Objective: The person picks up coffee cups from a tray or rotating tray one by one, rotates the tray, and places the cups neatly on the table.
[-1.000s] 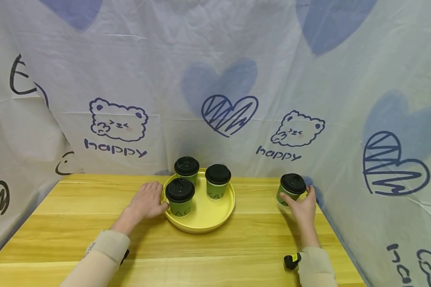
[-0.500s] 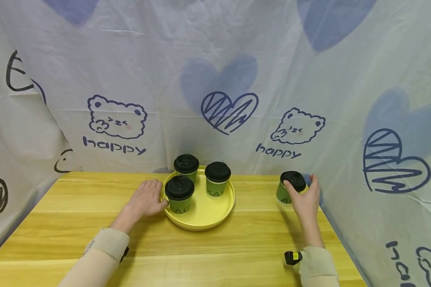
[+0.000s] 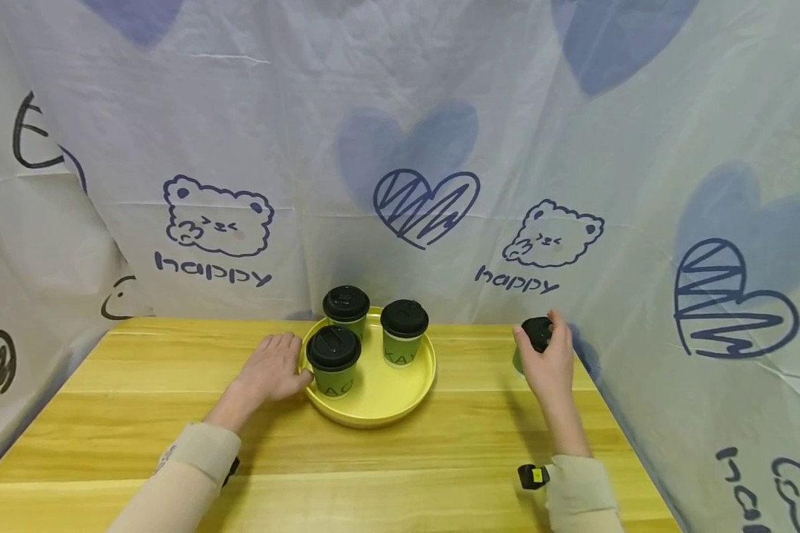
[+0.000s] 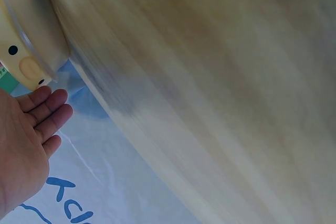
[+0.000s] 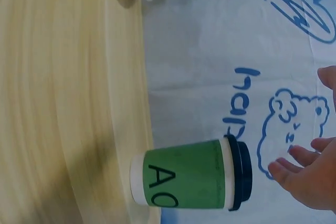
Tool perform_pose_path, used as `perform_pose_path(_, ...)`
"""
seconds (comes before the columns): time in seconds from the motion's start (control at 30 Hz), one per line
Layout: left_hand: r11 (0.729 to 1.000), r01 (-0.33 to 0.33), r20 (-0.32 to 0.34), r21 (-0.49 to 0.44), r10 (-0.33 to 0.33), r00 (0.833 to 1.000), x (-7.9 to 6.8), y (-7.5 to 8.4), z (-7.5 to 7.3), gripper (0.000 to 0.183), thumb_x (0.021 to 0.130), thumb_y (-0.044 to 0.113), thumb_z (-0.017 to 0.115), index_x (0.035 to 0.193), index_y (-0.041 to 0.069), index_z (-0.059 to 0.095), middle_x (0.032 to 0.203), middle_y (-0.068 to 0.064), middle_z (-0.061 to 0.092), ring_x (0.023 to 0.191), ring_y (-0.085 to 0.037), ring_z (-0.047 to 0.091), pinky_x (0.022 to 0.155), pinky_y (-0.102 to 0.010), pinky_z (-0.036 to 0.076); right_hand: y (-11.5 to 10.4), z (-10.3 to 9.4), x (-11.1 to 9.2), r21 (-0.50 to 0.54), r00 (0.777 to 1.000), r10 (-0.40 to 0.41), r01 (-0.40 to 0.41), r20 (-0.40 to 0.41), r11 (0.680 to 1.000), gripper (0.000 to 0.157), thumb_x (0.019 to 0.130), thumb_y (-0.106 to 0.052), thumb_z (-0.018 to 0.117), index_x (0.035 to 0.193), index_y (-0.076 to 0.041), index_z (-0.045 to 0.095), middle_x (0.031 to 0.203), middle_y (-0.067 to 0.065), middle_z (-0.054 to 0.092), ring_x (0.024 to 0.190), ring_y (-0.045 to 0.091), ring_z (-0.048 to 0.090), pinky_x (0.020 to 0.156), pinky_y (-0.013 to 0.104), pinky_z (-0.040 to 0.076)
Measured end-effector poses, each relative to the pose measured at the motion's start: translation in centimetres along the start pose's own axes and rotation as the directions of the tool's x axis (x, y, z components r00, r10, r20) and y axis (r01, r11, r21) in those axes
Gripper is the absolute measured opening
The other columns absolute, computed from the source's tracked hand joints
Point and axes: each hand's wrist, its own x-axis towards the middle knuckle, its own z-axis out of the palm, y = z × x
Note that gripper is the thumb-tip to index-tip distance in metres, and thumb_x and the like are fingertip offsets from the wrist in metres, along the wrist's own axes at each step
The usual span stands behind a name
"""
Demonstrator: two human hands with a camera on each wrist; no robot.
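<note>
A green paper cup (image 5: 186, 174) with a black lid (image 5: 242, 172) stands upright on the table at the right. My right hand (image 3: 552, 360) is over it with thumb and fingers spread, partly hiding it in the head view. The right wrist view shows these fingers (image 5: 302, 171) apart from the lid. At centre, a round yellow tray (image 3: 390, 403) bears three similar lidded cups: a front-left cup (image 3: 335, 377), a back-left cup (image 3: 347, 305) and a right cup (image 3: 403, 344). My left hand (image 3: 273, 370) is at the tray's left edge, fingers extended; whether they touch it is unclear.
The wooden table (image 3: 453, 451) ends at a white cloth (image 3: 293, 133) printed with hearts and bears, which hangs behind and at both sides. Black wrist devices sit on both arms, the right device (image 3: 533, 477) being more visible.
My right hand has risen from the side of the cup to above its lid, then shifted a little left. That cup stays in place. The left hand and tray hold still.
</note>
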Motion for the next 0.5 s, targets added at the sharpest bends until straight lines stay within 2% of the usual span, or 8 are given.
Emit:
perform_pose_path(0.23,1.000,0.000,0.003,-0.003,0.000,1.000,0.0,0.1,0.0,0.061,0.090,0.039,0.059,0.123,-0.011,0.054,0.116,-0.026,0.058,0.117,-0.044,0.054,0.113,-0.059,0.038,-0.2,1.7,-0.8,0.020,0.992,-0.048,0.046,0.117,0.999,0.085,0.102,-0.040,0.063,0.164,-0.003,0.018,0.164,0.023,0.028,0.141,0.043,0.042,0.114,0.056,0.042)
perform_pose_path(0.5,1.000,0.002,0.003,-0.007,-0.002,1.000,0.0,0.1,0.2,0.060,0.090,0.038,0.059,0.122,-0.012,0.054,0.115,-0.026,0.057,0.115,-0.043,0.054,0.113,-0.059,0.039,-0.4,4.1,-1.9,0.013,0.979,-0.042,0.040,0.200,0.999,0.082,0.102,-0.035,0.065,0.163,-0.003,0.021,0.162,0.022,0.030,0.137,0.042,0.046,0.111,0.057,0.046)
